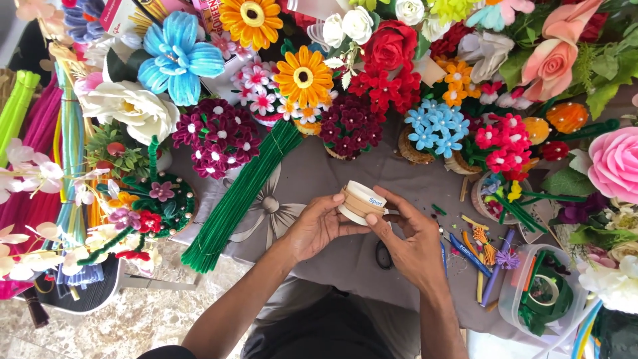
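Both hands pinch a roll of tape (360,201) above the desk's (332,166) near edge: the left hand (318,226) grips its side, the right hand (412,236) its rim.

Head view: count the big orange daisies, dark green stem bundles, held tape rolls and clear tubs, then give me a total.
Big orange daisies: 2
Dark green stem bundle: 1
Held tape roll: 1
Clear tub: 1
Total: 5
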